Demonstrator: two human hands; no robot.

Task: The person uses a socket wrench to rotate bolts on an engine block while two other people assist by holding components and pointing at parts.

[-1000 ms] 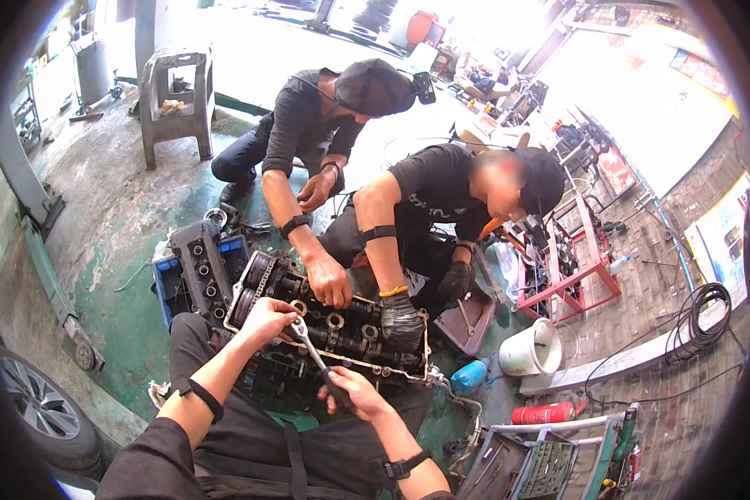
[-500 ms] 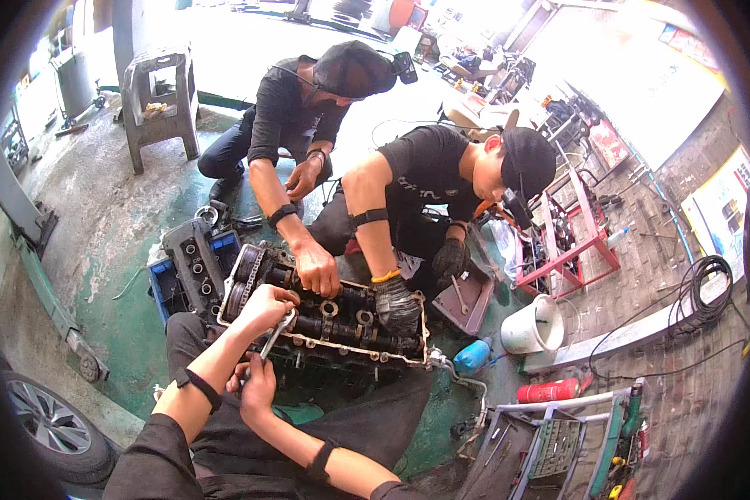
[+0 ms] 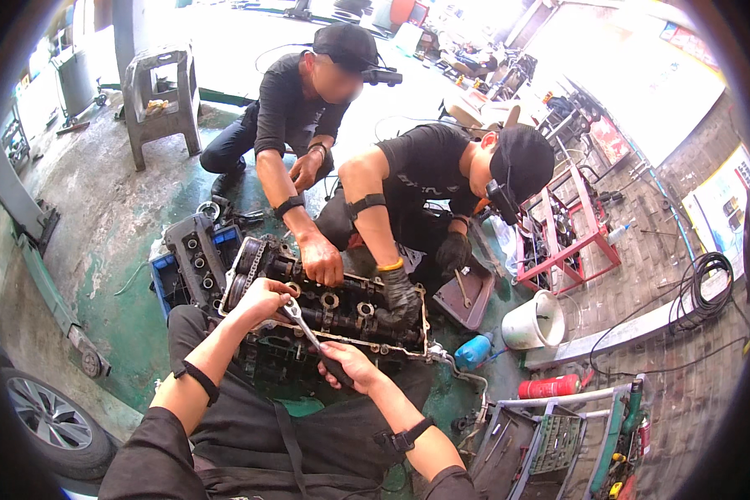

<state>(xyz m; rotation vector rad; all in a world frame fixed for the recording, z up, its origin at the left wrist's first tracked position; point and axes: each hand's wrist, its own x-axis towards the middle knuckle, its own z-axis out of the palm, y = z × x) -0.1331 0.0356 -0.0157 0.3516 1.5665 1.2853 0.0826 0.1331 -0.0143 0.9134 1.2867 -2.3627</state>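
Head view: gripping a ratchet wrench (image 3: pixel 307 327) by its dark handle with the wrapped fingers of the right hand (image 3: pixel 350 366). Bunching the fingers of the left hand (image 3: pixel 262 302) together at the wrench's metal head; cannot tell whether pinching it. Slanting the wrench over the near edge of an exposed engine cylinder head (image 3: pixel 342 313). Across it, seeing a co-worker's bare hand (image 3: pixel 322 260) and another's black-gloved hand (image 3: pixel 402 302).

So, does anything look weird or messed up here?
The engine has its top open, showing dark insides. To the right, the white bucket and red fire extinguisher look tipped, but this curved view bends things, so I can't be sure. I see no clear spill.
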